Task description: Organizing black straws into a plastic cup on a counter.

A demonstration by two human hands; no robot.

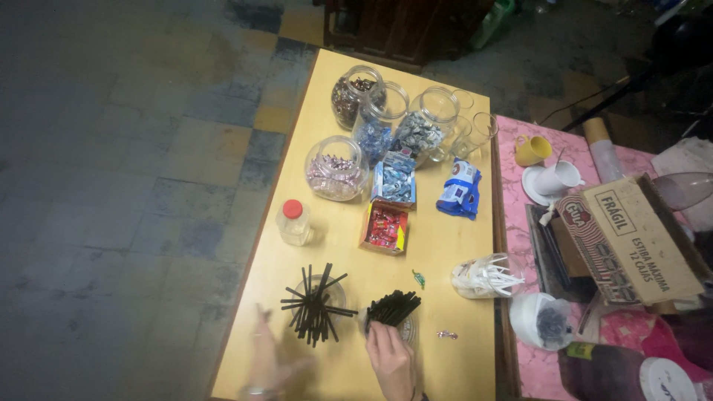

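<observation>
Here the right hand has its grip closed around a bunch of black straws low on the yellow worktop. The left hand is blurry, fingers spread, holding nothing, just beside a glass of fanned-out straws. Farther back stand a red-capped bottle, candy boxes and candy jars.

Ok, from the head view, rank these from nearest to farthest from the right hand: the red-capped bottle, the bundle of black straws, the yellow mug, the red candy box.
1. Bundle of black straws: right at the right hand, at its fingertips.
2. Red candy box: straight ahead, mid-table.
3. Red-capped bottle: ahead and to the left, near the table's left edge.
4. Yellow mug: far right, on the pink table.
</observation>
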